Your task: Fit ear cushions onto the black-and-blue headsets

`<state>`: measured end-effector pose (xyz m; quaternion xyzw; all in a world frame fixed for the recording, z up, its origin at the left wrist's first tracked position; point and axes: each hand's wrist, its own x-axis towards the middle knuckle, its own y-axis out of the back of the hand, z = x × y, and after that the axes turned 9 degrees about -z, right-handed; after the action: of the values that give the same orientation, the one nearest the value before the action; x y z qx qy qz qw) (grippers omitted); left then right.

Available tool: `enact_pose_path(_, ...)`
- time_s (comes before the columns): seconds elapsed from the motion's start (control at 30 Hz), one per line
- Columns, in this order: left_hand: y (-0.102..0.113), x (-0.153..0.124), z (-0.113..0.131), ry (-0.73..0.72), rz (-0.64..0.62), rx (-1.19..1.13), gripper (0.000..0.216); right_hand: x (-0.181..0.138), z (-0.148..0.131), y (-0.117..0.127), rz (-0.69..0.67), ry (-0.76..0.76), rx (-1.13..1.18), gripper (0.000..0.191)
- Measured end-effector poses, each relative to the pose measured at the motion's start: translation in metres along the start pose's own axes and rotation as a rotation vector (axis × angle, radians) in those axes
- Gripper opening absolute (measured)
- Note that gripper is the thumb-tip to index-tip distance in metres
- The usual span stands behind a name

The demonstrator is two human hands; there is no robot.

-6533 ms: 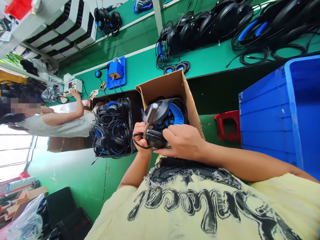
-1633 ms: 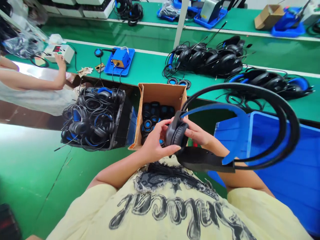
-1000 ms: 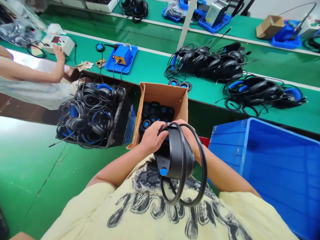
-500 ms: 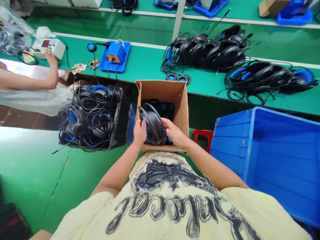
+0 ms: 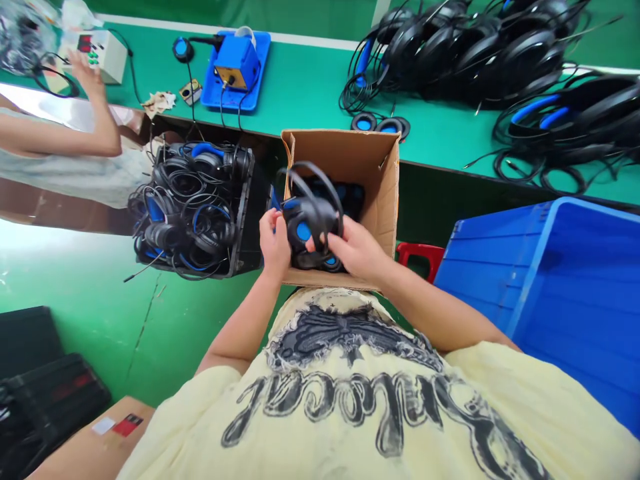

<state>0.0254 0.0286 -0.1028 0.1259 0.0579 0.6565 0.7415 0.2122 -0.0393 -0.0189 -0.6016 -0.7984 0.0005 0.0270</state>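
A black headset with blue inside its ear cups is tilted above the open cardboard box. My right hand is closed around its right side, fingers at the ear cup and band. At the box's left edge my left hand is curled with thumb and fingers close together, just left of the headset. Whatever those fingers hold, if anything, is hidden. Inside the box lie several black ear pads with blue centres, partly covered by the headset.
Left stands a black crate heaped with headsets. A blue bin and red stool are on the right. The green bench carries headset piles, loose ear pads and a blue device. A co-worker's arm reaches in at left.
The headset has turned so its blue ear cup interior shows. My right hand has shifted onto its lower right side, while my left hand has come slightly away. The camera view has shifted.
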Motion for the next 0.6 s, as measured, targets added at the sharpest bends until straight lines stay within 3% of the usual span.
enact_pose_path(0.1, 0.0, -0.018, 0.005, -0.217, -0.148, 0.125, 0.061, 0.025, 0.002, -0.004, 0.182, 0.019, 0.298, 0.026)
enact_pose_path(0.17, -0.008, -0.027, 0.005, -0.332, -0.257, 0.219, 0.082, 0.037, 0.0, -0.013, 0.219, 0.03, 0.37, 0.031)
enact_pose_path(0.23, -0.019, -0.029, 0.003, -0.375, -0.226, 0.264, 0.094, 0.044, -0.006, -0.018, 0.183, 0.044, 0.343, 0.034)
enact_pose_path(0.3, -0.026, -0.026, -0.001, -0.357, -0.134, 0.218, 0.088, 0.043, -0.014, -0.01, 0.021, 0.082, 0.273, 0.04)
enact_pose_path(0.4, -0.022, -0.018, -0.007, -0.267, -0.112, -0.005, 0.077, 0.036, -0.02, 0.034, -0.392, 0.053, 0.13, 0.055)
enact_pose_path(0.47, -0.009, -0.013, -0.01, -0.226, -0.131, -0.168, 0.073, 0.038, -0.01, 0.072, -0.545, -0.143, -0.069, 0.049)
enact_pose_path(0.53, 0.008, -0.011, -0.011, -0.227, -0.155, -0.26, 0.07, 0.048, 0.013, 0.097, -0.432, -0.472, -0.415, 0.035)
enact_pose_path(0.6, 0.024, -0.012, -0.012, -0.26, -0.181, -0.297, 0.068, 0.062, 0.048, 0.101, -0.314, -0.805, -0.803, 0.03)
